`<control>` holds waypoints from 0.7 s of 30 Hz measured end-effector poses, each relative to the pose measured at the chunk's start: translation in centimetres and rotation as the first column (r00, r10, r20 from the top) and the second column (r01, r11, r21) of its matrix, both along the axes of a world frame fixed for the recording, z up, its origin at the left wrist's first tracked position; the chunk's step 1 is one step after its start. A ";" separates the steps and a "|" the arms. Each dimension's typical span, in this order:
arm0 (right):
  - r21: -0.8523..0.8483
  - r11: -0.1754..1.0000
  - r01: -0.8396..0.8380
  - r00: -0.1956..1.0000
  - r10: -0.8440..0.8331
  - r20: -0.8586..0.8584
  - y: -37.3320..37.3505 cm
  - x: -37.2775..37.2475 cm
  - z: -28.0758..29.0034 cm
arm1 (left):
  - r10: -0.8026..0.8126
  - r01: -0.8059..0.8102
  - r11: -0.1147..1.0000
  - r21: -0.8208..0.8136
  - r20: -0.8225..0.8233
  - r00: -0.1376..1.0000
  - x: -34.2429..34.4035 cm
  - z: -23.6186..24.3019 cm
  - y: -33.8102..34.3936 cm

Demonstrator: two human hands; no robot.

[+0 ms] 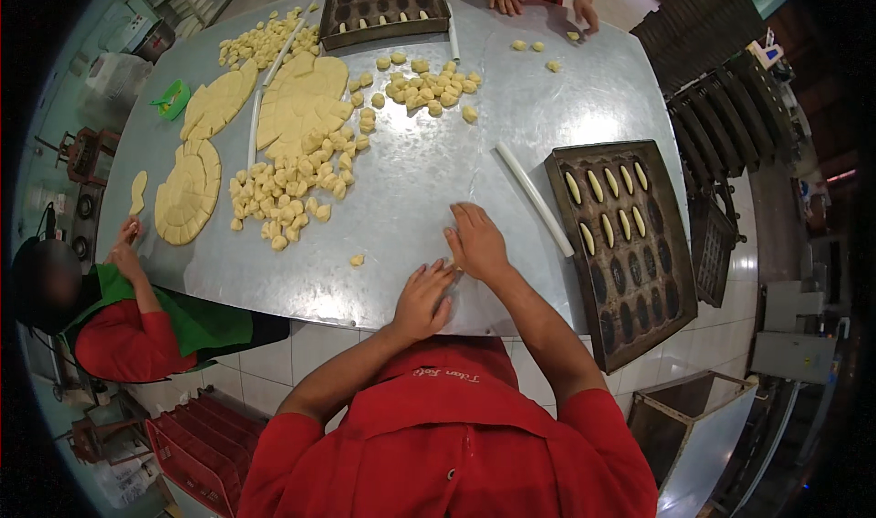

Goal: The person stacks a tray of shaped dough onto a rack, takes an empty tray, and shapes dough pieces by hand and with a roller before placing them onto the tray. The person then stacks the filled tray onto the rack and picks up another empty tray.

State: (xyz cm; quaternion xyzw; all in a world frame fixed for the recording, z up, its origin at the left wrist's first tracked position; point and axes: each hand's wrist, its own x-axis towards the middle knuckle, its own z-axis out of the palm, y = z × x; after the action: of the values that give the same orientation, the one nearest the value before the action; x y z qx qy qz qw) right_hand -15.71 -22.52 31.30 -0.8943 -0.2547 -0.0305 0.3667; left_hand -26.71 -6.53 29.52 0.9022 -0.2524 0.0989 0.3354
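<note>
Head view, left hand (425,301) beside right hand (477,241), palms hidden

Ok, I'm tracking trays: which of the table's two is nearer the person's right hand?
The tray at right, holding two rows of dough strips; the far tray shows just one.

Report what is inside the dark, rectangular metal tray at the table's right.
The tray holds nine slender, pale-yellow dough pieces, five in one row, four in the next. Other dark oval hollows show no dough. The surface beneath each piece is hidden.
</note>
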 end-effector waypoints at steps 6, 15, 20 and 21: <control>-0.322 0.933 -0.160 0.971 0.208 0.118 0.3 -6.8 -1.9 | 0.312 -0.291 0.941 -0.174 0.109 0.944 4.0 2.1 5.1; -0.270 0.963 -0.015 0.991 0.051 0.125 2.7 -2.9 -1.6 | 0.702 -0.794 0.546 0.267 0.371 0.608 12.3 2.6 12.4; -0.210 0.929 0.304 0.902 -0.211 0.376 2.6 4.9 -1.0 | 0.836 -0.864 0.330 0.379 0.308 0.454 16.6 1.4 14.5; -0.092 0.973 0.211 0.962 -0.190 0.197 1.3 5.1 -1.0 | 0.827 -0.849 0.323 0.418 0.312 0.468 16.9 1.7 14.6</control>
State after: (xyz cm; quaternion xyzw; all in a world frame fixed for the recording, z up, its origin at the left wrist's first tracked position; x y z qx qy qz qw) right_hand -10.63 -21.22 30.32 -0.9278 -0.1973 -0.1371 0.2854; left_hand -9.79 8.03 31.18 0.9522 0.2258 0.2039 -0.0272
